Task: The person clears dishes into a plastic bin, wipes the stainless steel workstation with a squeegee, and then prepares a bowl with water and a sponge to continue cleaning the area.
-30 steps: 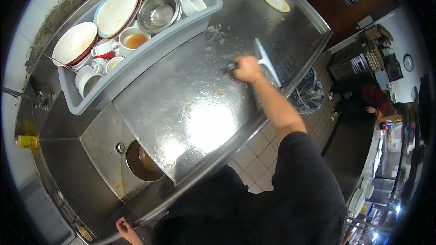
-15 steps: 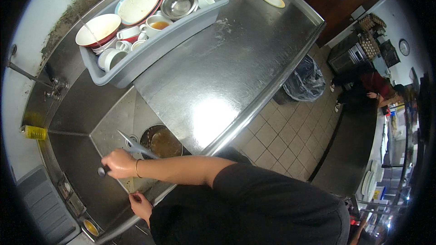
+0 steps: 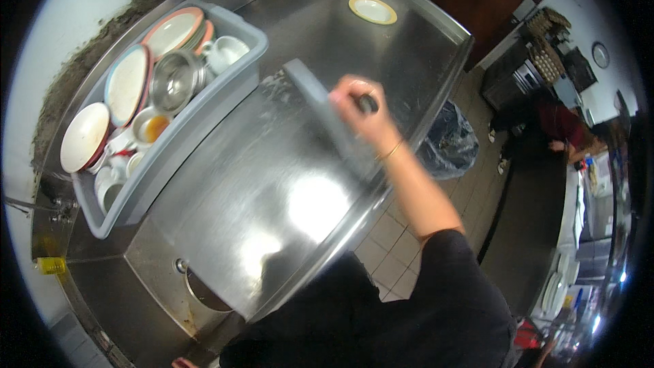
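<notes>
Squeegee (image 3: 320, 105) lies blade-down on the steel worktop (image 3: 225, 204), our right hand (image 3: 361, 112) clenched round its handle so it scrapes; dish tub (image 3: 204, 119) sits at nine o'clock.

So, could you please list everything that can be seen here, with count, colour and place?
counter: one, shiny steel, centre
squeegee: one, grey blade with dark handle, on the counter, held by the right hand
tub: one, grey plastic, left of the counter, full of dishes
plates: several, white with coloured rims, standing in the tub
metal bowl: one, silver, in the tub
cups: a few, white, in the tub
small plate: one, white with yellow rim, far end of the counter
bin bag: one, dark, on the tiled floor right of the counter
sink: one, steel, lower left
right hand: fingers closed on the squeegee handle
left hand: only a tip at the lower edge
</notes>
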The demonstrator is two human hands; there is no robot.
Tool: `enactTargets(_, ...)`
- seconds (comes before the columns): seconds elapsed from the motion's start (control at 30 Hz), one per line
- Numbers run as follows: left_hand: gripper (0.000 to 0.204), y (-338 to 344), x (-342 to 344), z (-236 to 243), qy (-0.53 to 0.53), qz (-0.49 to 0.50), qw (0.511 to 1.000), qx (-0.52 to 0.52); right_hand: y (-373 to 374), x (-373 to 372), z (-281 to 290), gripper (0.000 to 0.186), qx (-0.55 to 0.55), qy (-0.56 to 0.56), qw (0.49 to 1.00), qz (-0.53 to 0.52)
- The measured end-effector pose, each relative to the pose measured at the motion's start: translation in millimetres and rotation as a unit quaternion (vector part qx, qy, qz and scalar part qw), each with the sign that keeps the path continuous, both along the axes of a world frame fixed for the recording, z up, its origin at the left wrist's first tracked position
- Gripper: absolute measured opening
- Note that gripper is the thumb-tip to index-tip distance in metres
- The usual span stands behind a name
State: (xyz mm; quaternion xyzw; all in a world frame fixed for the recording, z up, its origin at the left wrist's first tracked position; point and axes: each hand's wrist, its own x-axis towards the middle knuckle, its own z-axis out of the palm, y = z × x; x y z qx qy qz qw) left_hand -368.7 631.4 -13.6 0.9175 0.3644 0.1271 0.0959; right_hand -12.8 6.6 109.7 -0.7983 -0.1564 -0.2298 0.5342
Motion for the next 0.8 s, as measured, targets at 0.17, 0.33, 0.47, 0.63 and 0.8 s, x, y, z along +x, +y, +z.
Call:
enactTargets(0.17, 0.062, 24, -51, -68, 0.057, 0.142, 0.892, 0.426, -212, 128, -37, 0.01, -0.363, 0.04, 0.917, -0.158)
enactTargets(0.33, 0.073, -42, -42, -78, 0.105, 0.369, 0.877, 0.29, -309, 210, -99, 0.022, -0.45, 0.123, 0.87, -0.157)
enactTargets(0.47, 0.062, -74, -54, -60, -0.172, 0.345, 0.806, -0.45, -231, 229, -135, 0.025, -0.484, 0.126, 0.864, -0.06)
enactTargets(0.63, 0.046, -96, -20, -78, -0.174, 0.493, 0.783, -0.336, -116, 214, -114, 0.023, -0.443, 0.09, 0.887, 0.093)
enactTargets(0.8, 0.041, -162, 58, -34, -0.248, 0.472, 0.802, -0.268, 21, 153, -108, 0.015, -0.401, 0.103, 0.885, 0.211)
